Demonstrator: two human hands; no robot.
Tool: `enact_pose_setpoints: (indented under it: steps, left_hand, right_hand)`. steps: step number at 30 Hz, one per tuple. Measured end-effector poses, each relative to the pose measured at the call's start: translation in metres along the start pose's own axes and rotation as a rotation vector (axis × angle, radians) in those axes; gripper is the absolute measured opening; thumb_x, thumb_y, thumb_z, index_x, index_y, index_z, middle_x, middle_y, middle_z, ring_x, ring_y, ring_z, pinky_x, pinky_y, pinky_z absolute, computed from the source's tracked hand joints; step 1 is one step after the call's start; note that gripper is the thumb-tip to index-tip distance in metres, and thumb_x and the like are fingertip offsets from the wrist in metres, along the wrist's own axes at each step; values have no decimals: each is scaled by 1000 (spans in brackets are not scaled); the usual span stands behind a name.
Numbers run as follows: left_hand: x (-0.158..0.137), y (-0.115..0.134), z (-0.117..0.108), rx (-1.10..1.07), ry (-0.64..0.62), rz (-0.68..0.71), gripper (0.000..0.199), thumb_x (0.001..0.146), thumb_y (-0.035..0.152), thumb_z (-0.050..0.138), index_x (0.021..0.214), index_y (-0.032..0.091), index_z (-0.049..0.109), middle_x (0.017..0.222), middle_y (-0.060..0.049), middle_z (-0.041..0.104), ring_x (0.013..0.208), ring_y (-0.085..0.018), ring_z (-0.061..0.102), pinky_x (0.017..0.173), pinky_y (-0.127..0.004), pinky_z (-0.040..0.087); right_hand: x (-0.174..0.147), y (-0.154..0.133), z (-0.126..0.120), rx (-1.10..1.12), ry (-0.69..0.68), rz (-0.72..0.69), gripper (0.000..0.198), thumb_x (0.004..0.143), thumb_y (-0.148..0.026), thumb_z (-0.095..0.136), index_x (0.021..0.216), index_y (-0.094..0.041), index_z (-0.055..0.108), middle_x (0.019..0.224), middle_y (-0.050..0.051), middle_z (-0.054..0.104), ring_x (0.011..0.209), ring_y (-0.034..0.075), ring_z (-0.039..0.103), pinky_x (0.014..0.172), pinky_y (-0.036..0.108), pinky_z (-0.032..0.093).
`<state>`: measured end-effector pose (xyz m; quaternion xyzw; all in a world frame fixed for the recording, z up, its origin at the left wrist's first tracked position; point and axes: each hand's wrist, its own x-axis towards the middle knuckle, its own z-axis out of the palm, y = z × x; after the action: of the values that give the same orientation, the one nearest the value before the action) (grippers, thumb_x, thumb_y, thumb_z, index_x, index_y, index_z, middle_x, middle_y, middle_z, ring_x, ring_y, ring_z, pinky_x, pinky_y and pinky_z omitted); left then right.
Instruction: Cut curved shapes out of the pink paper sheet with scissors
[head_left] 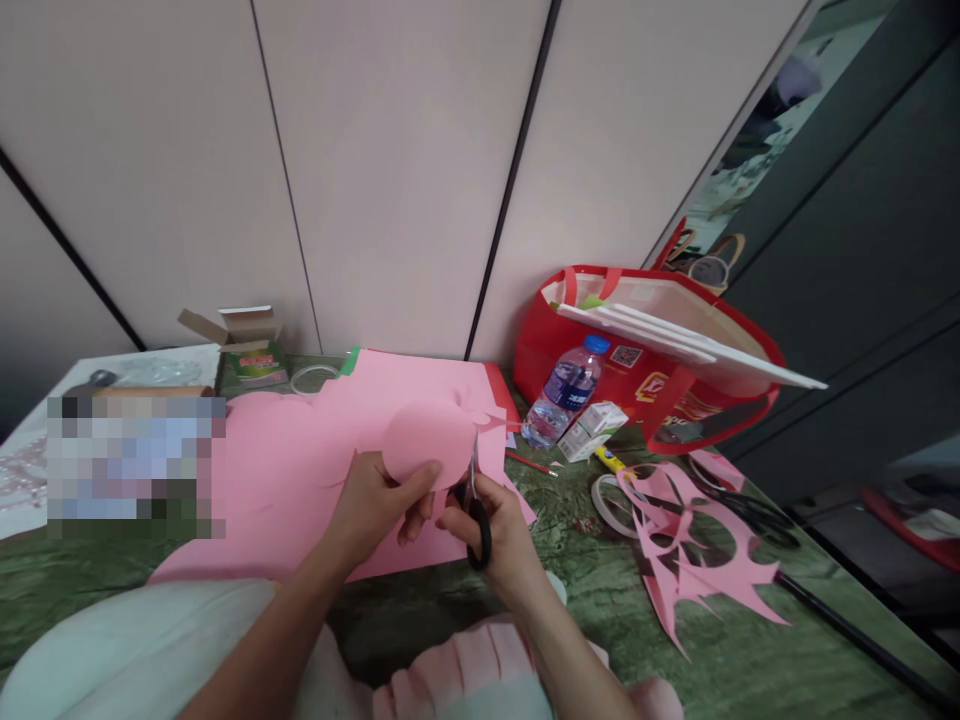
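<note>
My left hand (382, 505) pinches the lower edge of a rounded piece of pink paper (424, 440), thumb on top. Black-handled scissors (478, 530) are in my right hand (499, 520), with thumb and fingers at the loops. Their blades point away from me along the right edge of the pink piece, where a thin strip of paper (491, 413) juts out. Beneath both hands lie larger pink sheets (292, 500), some with curved outlines.
To the right are a water bottle (566, 390), a small carton (592, 432), a tape roll (611, 505), a pencil (532, 463) and cut pink scraps (697, 545). A red bag (540, 320) stands against the wall panels. An open box (256, 360) sits back left.
</note>
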<state>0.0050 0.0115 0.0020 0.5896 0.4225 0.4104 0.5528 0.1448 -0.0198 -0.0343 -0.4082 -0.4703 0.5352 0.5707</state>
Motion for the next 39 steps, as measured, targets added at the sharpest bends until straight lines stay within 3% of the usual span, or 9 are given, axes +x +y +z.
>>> enact_pose_setpoints:
  steps: [8, 21, 34, 39]
  left_hand:
    - [0, 2, 1, -33, 12, -11, 39, 76, 28, 60, 41, 14, 54, 30, 4, 46, 24, -6, 38, 28, -17, 29]
    - [1, -5, -2, -70, -16, 1, 37, 76, 21, 59, 40, 14, 53, 29, 4, 46, 24, -5, 38, 28, -16, 27]
    - [2, 0, -1, 3, 57, -28, 40, 72, 31, 61, 38, 15, 48, 32, 4, 42, 27, -5, 35, 31, -19, 23]
    - [2, 2, -1, 57, 97, -14, 46, 73, 35, 60, 35, 16, 42, 30, 6, 34, 30, -4, 28, 33, -20, 20]
  right_hand:
    - [-1, 3, -1, -42, 16, -8, 29, 60, -37, 78, 70, -16, 61, 52, -6, 47, 49, 9, 39, 47, 22, 29]
    - [-1, 2, 2, -34, 50, 24, 24, 62, -34, 73, 74, -16, 62, 51, -3, 56, 47, 10, 50, 45, 21, 39]
    - [-2, -4, 4, -36, 58, 33, 22, 62, -32, 74, 72, -16, 63, 47, -5, 55, 42, 10, 50, 41, 20, 38]
    - [-2, -4, 4, -29, 67, 42, 21, 62, -31, 74, 71, -16, 62, 46, -6, 53, 41, 10, 50, 40, 20, 38]
